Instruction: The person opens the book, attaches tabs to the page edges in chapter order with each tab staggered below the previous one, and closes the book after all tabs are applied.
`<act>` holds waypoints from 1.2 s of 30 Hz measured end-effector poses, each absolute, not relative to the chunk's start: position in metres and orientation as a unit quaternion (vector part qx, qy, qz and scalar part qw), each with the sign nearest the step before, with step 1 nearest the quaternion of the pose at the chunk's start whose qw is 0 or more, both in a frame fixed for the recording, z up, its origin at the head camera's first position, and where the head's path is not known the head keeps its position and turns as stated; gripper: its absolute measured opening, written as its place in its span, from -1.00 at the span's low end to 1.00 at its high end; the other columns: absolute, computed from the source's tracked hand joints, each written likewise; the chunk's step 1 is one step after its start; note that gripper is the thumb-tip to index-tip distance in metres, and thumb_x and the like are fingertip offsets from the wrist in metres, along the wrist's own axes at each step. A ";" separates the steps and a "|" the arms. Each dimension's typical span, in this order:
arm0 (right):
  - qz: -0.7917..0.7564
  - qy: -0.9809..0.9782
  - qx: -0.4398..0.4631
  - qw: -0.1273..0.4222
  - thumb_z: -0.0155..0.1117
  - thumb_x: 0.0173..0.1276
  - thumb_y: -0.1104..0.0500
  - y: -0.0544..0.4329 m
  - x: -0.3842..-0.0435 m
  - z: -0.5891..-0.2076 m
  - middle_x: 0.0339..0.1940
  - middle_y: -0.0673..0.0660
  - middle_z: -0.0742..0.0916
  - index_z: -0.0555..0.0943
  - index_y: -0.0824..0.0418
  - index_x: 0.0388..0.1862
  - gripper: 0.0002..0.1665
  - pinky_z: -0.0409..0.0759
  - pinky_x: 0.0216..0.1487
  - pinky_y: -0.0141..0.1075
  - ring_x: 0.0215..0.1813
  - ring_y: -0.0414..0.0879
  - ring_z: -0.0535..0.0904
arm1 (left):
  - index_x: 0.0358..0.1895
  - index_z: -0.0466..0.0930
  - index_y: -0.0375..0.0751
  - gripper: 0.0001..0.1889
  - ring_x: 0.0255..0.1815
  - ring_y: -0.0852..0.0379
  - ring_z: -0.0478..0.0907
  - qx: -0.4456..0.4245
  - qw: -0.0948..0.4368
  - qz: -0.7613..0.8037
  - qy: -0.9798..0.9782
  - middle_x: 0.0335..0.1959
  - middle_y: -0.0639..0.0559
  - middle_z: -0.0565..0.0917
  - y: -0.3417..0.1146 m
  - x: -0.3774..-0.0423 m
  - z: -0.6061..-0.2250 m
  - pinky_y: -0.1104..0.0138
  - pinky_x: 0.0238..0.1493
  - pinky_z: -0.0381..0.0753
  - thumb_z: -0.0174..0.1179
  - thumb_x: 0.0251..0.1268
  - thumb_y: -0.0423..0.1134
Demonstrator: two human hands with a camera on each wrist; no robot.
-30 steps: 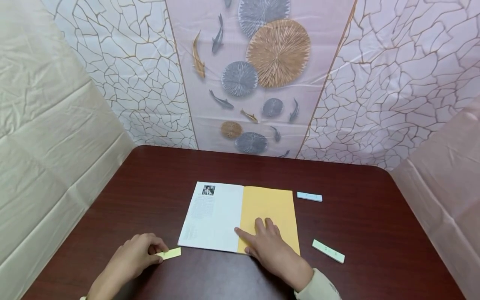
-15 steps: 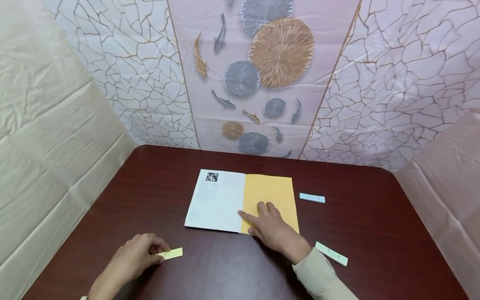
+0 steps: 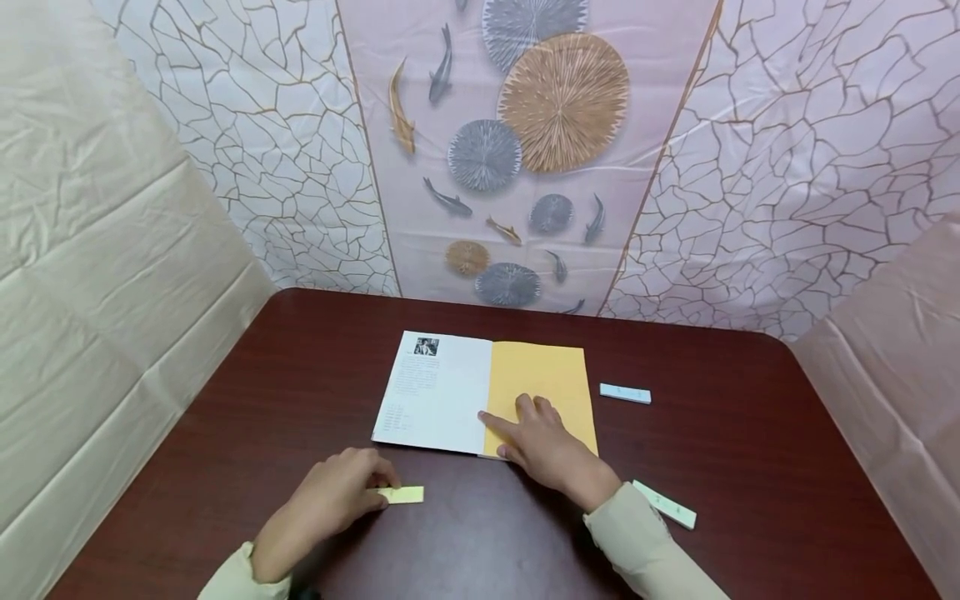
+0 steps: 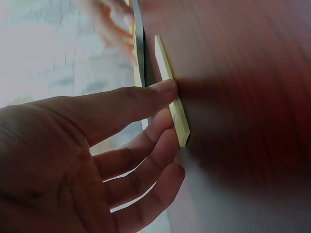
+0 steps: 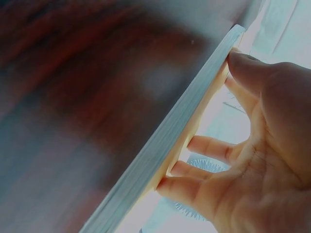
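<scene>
An open book (image 3: 442, 392) lies on the dark wooden table, a white page with a small photo on its left and a plain yellow page on its right. My right hand (image 3: 547, 446) rests spread on the yellow page, index fingertip at the fold. In the right wrist view, the fingertips and thumb touch the page above the thick page block (image 5: 170, 126). My left hand (image 3: 341, 492), in front of the book's left corner, pinches a yellow sticky-note pad (image 3: 405, 495) between thumb and fingers. The left wrist view shows this narrow pad (image 4: 181, 121) close over the table.
A light blue pad (image 3: 626, 393) lies right of the book. Nearer, a pale green pad (image 3: 666, 504) lies partly behind the right sleeve (image 3: 637, 533). Patterned cloth (image 3: 300, 150) hangs behind the table's far edge, with plain cloth at both sides.
The right hand has pushed the book away toward the back of the table. The left hand has moved right with the yellow sticky-note pad, mostly in the last half second.
</scene>
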State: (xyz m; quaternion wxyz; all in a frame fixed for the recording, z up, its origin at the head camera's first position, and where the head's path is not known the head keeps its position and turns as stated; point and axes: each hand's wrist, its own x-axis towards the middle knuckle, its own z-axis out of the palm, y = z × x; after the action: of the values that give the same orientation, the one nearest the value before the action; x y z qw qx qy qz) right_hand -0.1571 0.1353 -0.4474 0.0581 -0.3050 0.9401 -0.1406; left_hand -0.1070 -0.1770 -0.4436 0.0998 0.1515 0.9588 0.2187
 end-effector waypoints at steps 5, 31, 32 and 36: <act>-0.170 0.941 -0.284 0.070 0.33 0.56 0.11 0.135 -0.158 -0.447 0.17 0.42 0.49 0.48 0.05 0.55 -0.38 0.47 0.24 0.16 0.24 0.42 0.34 | -0.39 0.80 0.04 -0.77 -0.49 0.23 0.51 0.203 0.091 0.213 0.951 -0.52 0.29 0.60 -0.153 -0.112 -0.445 0.11 -0.47 0.50 0.57 0.02 -0.42; -0.190 0.943 -0.266 0.058 0.37 0.54 0.08 0.136 -0.158 -0.454 0.20 0.41 0.49 0.53 0.06 0.50 -0.41 0.52 0.23 0.16 0.31 0.40 0.35 | -0.26 0.83 0.08 -0.93 -0.24 0.26 0.65 0.248 0.070 0.232 0.938 -0.30 0.25 0.71 -0.087 -0.133 -0.443 0.20 -0.30 0.61 0.54 0.23 -0.16; -0.191 0.943 -0.267 0.056 0.37 0.53 0.08 0.136 -0.158 -0.454 0.20 0.41 0.49 0.53 0.06 0.50 -0.41 0.53 0.22 0.16 0.31 0.40 0.35 | -0.23 0.83 0.05 -0.92 -0.19 0.21 0.67 0.243 0.059 0.245 0.937 -0.26 0.21 0.73 -0.087 -0.138 -0.442 0.17 -0.22 0.64 0.52 0.26 -0.15; -0.190 0.943 -0.268 0.049 0.38 0.53 0.09 0.136 -0.158 -0.455 0.20 0.41 0.49 0.54 0.05 0.50 -0.41 0.56 0.19 0.14 0.30 0.39 0.36 | -0.06 0.82 -0.11 -0.78 0.10 -0.10 0.68 0.233 0.010 0.278 0.932 0.04 -0.08 0.74 -0.091 -0.164 -0.442 -0.01 0.11 0.65 0.50 0.30 -0.14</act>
State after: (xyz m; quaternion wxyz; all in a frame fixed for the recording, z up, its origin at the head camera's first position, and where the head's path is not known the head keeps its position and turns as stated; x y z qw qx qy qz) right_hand -0.1583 0.1364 -0.4548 0.0494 -0.2685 0.9431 -0.1898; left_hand -0.1641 -0.0909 -0.4417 0.0100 0.2332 0.9319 0.2776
